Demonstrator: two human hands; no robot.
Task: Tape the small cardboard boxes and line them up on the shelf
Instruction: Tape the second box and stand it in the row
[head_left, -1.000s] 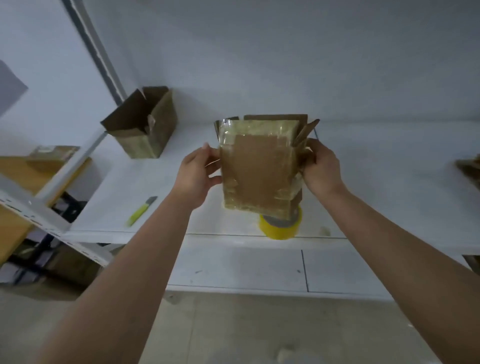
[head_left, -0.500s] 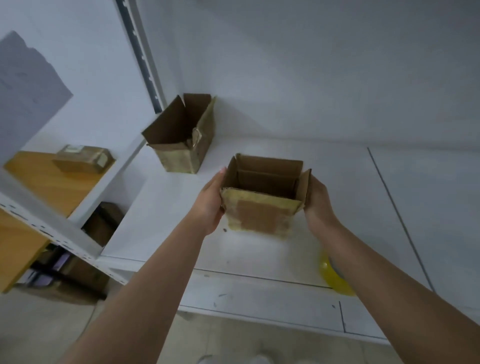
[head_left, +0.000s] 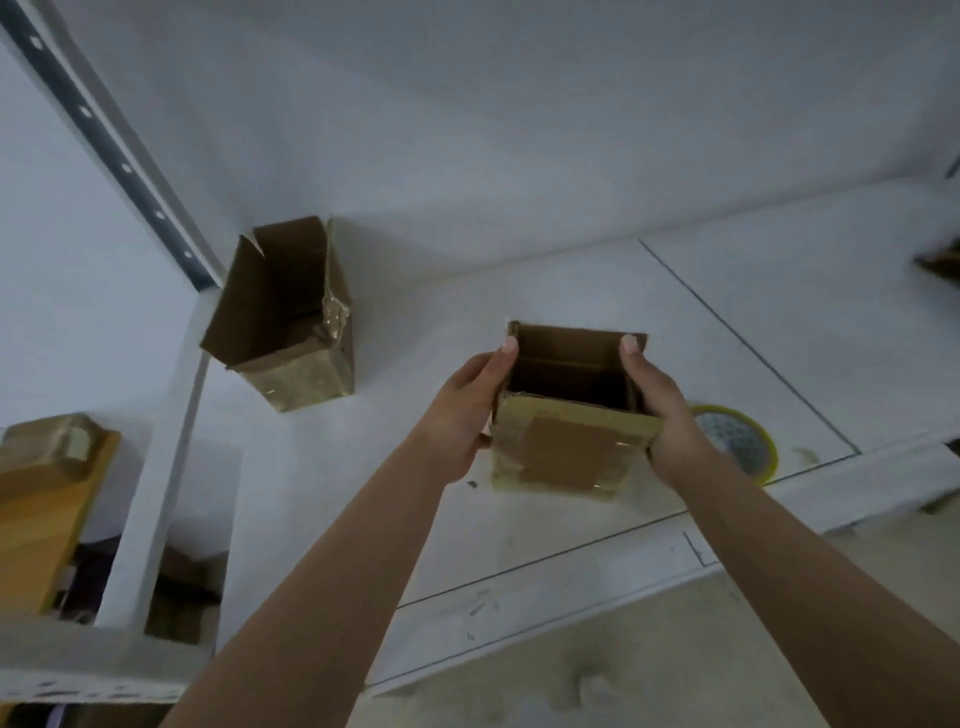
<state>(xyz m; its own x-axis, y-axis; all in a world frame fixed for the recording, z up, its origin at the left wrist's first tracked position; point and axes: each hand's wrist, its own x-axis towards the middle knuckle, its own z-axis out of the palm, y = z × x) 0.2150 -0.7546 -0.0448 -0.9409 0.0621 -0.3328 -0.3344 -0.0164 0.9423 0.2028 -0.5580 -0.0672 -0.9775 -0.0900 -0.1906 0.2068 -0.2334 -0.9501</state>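
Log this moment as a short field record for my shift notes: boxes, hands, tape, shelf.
held box: open-topped cardboard box, upright, taped on its front face
left hand: grips the held box's left side
right hand: grips its right side
second box: open, standing at the shelf's back left, apart from the held box
tape roll: yellow, flat on the shelf, right of the right hand
shelf: white

Single head-worn wide-angle view, looking forward and down, close over the white shelf (head_left: 519, 291), tilted.
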